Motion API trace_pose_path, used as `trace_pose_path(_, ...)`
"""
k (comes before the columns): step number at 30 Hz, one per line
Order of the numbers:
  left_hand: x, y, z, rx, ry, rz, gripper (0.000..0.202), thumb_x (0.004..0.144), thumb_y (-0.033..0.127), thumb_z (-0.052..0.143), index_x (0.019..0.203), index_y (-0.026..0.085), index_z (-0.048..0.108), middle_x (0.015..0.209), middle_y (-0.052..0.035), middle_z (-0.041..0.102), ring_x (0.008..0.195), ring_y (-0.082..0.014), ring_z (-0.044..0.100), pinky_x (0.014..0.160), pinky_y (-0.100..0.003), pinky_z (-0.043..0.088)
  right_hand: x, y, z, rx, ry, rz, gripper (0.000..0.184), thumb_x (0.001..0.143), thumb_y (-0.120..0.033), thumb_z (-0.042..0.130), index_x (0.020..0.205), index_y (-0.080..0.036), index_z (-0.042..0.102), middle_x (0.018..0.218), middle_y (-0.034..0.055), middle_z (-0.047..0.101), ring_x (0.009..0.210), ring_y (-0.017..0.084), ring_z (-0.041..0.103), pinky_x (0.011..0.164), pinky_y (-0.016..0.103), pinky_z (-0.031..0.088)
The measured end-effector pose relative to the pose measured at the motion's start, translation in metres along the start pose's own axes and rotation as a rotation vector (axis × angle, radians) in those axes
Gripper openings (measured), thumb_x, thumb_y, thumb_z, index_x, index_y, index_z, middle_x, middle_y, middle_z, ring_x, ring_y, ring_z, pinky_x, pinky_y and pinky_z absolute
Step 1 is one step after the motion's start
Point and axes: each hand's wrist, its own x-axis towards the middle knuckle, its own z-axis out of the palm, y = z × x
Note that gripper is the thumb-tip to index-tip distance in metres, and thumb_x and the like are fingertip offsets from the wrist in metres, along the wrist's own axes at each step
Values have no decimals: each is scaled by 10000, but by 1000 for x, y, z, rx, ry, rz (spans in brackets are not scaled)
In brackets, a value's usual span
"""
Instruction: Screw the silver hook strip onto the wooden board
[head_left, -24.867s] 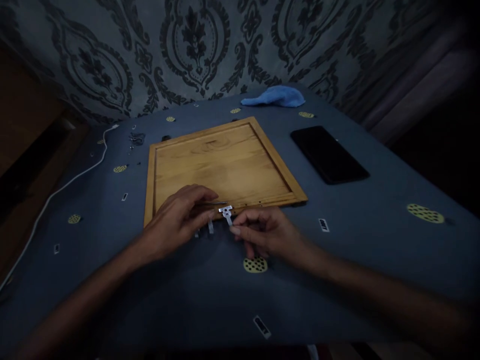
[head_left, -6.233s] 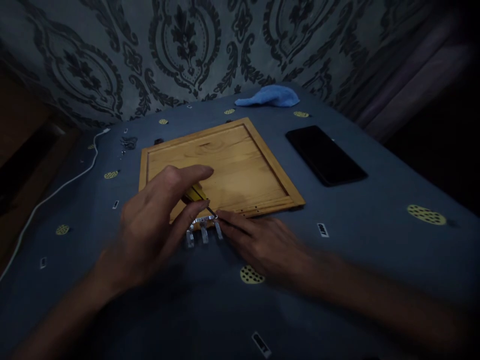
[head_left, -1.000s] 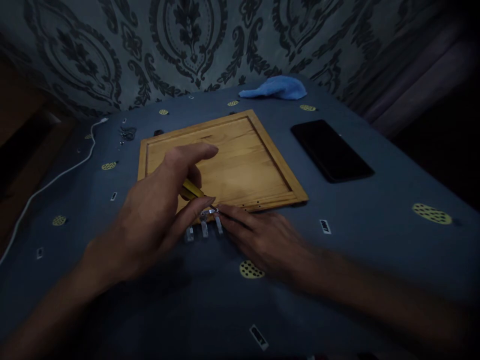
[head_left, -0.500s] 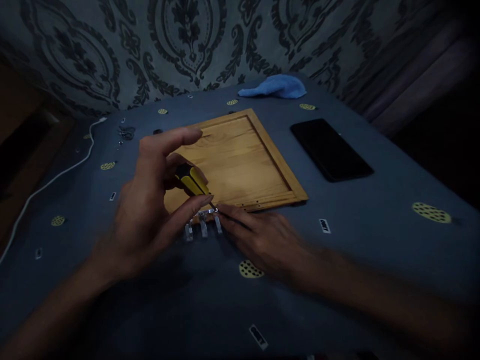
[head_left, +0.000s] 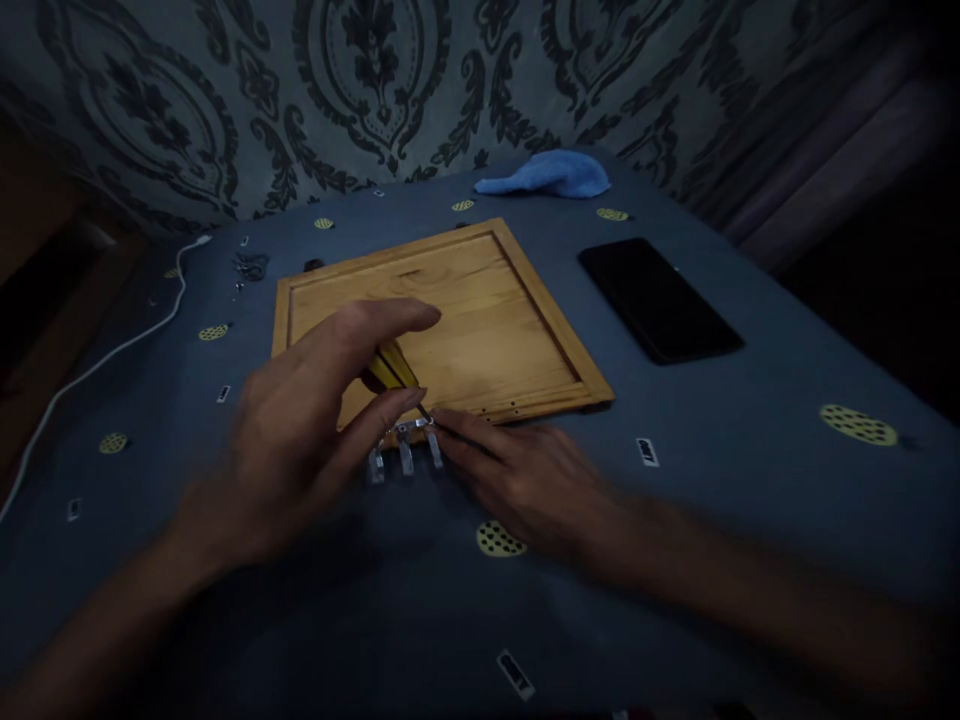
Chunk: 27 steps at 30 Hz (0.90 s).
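A square wooden board (head_left: 465, 320) with a raised rim lies on the blue patterned cloth (head_left: 712, 480). At its near edge sits a small metal bracket with three hooks (head_left: 405, 450). My left hand (head_left: 307, 440) is closed round a yellow-and-black screwdriver (head_left: 391, 372), whose tip points down at the bracket's right end. Lying flat beside it, my right hand (head_left: 525, 475) has its fingertips pressed on the right end of the bracket.
A black phone (head_left: 658, 300) lies right of the board. A blue rag (head_left: 544, 175) sits at the back. A white cable (head_left: 97, 365) runs along the left, with small metal parts (head_left: 251, 268) near it. A patterned wall stands behind.
My left hand has dropped and curled back over the screwdriver handle after lifting and spreading half a second ago. The right hand and bracket stay put.
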Motion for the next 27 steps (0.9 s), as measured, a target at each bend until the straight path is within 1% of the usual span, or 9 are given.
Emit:
trace_pose_path(4,-1,-3,-1,-102,-39,-17,475,974,155,620,1404,295,475,1331,-20,614,1074,-194,699,933,-364,617,0,1,2,-20,20,-21,484,912,-26,512,1381,-86,617,1379,193,669,1031,286,747,718,390,663)
trace_pose_path(6,0,-3,0,-64,-37,19,473,983,185,627,1413,284,458,1316,-25,619,1086,-196,691,937,-362,617,1,1,1,-28,15,-18,485,907,-23,493,1367,-90,628,1383,188,668,1024,288,749,707,395,664)
trace_pose_path(9,1,-1,2,36,19,94,440,970,192,667,1366,265,488,1271,-22,655,1137,-202,687,957,-337,619,1,0,0,-23,-2,-8,501,897,-13,486,1371,-99,626,1403,182,656,1019,275,749,721,385,661)
trace_pose_path(12,2,0,1,-12,19,34,417,958,137,661,1329,278,531,1255,-5,668,1108,-192,704,934,-320,624,-1,1,1,-17,7,-16,529,885,-12,501,1399,-87,603,1392,186,663,1003,271,750,710,379,656)
trace_pose_path(15,2,0,-1,-143,-4,-40,424,947,144,658,1329,290,546,1292,-9,649,1058,-187,714,909,-335,627,-2,2,3,-18,30,-30,526,883,-23,507,1396,-84,605,1389,187,665,1026,275,746,724,386,656)
trace_pose_path(17,2,1,-2,-189,-5,-67,419,941,146,663,1319,285,549,1284,-3,648,1047,-175,715,908,-321,625,-2,2,4,-23,49,-38,511,886,-30,504,1382,-85,615,1382,183,670,1034,272,745,729,379,655)
trace_pose_path(21,2,2,-5,-202,9,-100,412,953,127,639,1310,311,550,1290,24,631,1068,-156,712,946,-296,624,-2,2,4,-29,65,-41,496,892,-32,507,1375,-73,616,1378,183,672,999,277,753,685,381,651)
trace_pose_path(24,1,2,-7,-205,26,-111,421,943,156,668,1307,336,560,1275,16,616,1083,-174,705,951,-328,633,-2,2,3,-26,44,-33,506,889,-34,515,1382,-87,614,1396,181,661,971,271,755,672,381,648)
trace_pose_path(27,1,1,-8,-205,20,-119,426,938,158,677,1304,343,563,1277,4,617,1075,-186,706,944,-356,637,-2,2,3,-24,57,-34,523,873,-17,513,1382,-81,614,1393,178,664,977,271,754,671,376,647)
